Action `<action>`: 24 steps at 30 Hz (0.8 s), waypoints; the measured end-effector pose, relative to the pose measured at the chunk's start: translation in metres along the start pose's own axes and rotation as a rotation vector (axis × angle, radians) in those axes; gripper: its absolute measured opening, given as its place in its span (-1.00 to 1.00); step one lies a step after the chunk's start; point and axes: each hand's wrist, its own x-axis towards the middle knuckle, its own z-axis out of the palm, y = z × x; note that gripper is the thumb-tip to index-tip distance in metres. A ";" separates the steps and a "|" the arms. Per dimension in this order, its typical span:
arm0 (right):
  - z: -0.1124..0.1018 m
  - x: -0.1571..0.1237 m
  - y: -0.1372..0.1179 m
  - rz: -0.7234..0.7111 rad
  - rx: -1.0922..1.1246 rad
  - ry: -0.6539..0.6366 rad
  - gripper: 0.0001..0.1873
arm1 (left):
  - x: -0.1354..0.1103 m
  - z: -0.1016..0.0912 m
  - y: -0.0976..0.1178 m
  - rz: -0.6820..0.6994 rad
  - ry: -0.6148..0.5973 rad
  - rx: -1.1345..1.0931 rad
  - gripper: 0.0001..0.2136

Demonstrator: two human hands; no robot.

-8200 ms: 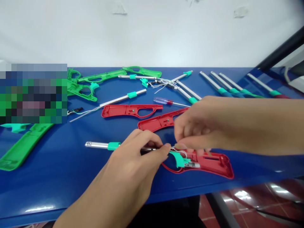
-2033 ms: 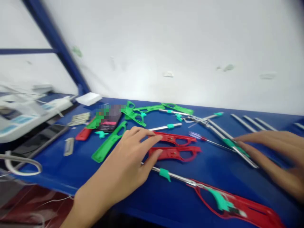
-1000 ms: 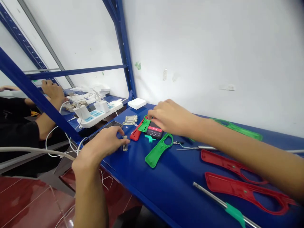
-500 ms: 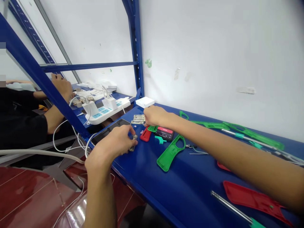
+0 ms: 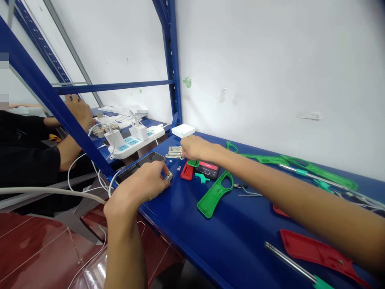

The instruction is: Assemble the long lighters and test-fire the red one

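My left hand [image 5: 146,180] pinches a small silvery metal piece [image 5: 169,176] between thumb and fingers, just over the table's left edge. Several flat metal pieces [image 5: 173,152] lie side by side farther back. At their right end, my right hand [image 5: 194,147] is closed, its fingertips hidden, so what it grips cannot be made out. Close below that hand are a red plastic part [image 5: 187,171], a small green part [image 5: 193,163] and a black device with a red band [image 5: 207,169]. A teal clip [image 5: 202,178] and a green plastic handle shell [image 5: 213,196] lie nearer.
A dark phone [image 5: 140,166] lies beyond my left hand, and a white box [image 5: 183,130] stands by the wall. A white power strip [image 5: 136,140] with cables is at left, near another person's arm [image 5: 80,114]. Red shells [image 5: 319,251] and a metal rod [image 5: 290,263] lie at right.
The metal piece in my left hand has turned and shows less between the fingers. The red plastic part has shifted slightly right. My right hand stays by the row of metal pieces.
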 end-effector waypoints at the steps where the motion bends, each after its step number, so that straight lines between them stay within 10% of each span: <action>1: -0.004 -0.003 0.001 0.004 0.025 -0.011 -0.51 | -0.002 -0.001 0.000 0.013 0.022 0.010 -0.63; 12: -0.045 -0.127 0.081 0.116 0.569 -0.024 -0.64 | -0.032 0.005 0.031 0.610 0.064 -0.267 -0.66; 24: 0.000 -0.354 0.120 0.389 0.854 0.451 -0.47 | -0.088 0.100 0.140 0.903 -0.166 -0.734 -0.88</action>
